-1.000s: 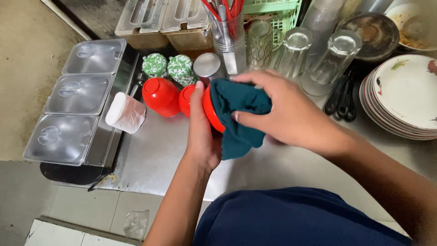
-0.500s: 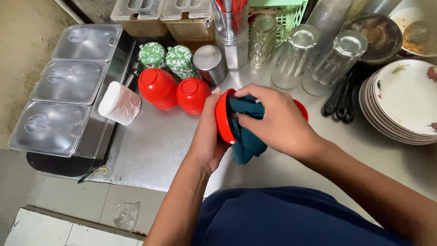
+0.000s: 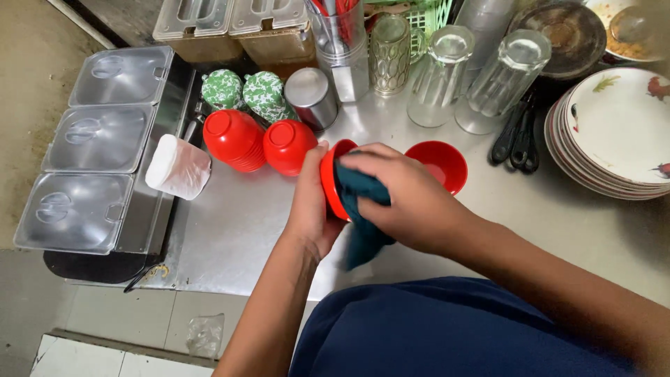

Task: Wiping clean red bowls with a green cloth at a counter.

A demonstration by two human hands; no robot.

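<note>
From the head camera we see our left hand (image 3: 310,206) clasping a red bowl (image 3: 331,180) tipped on its edge, fingers wrapped round its back, while our right hand (image 3: 408,199) presses a dark teal cloth (image 3: 361,213) into the bowl's mouth, fingers closed on the cloth. The bowl sits above the steel counter (image 3: 230,230), just beside a second red bowl (image 3: 441,164) lying open behind the right hand (its near rim hidden by our knuckles). Most of the held bowl is covered by both hands, and the cloth's lower end hangs down out of the bowl. Both forearms angle inward from below, wrists close together. Two upturned red bowl stacks (image 3: 258,142) stand left of the hands.
</note>
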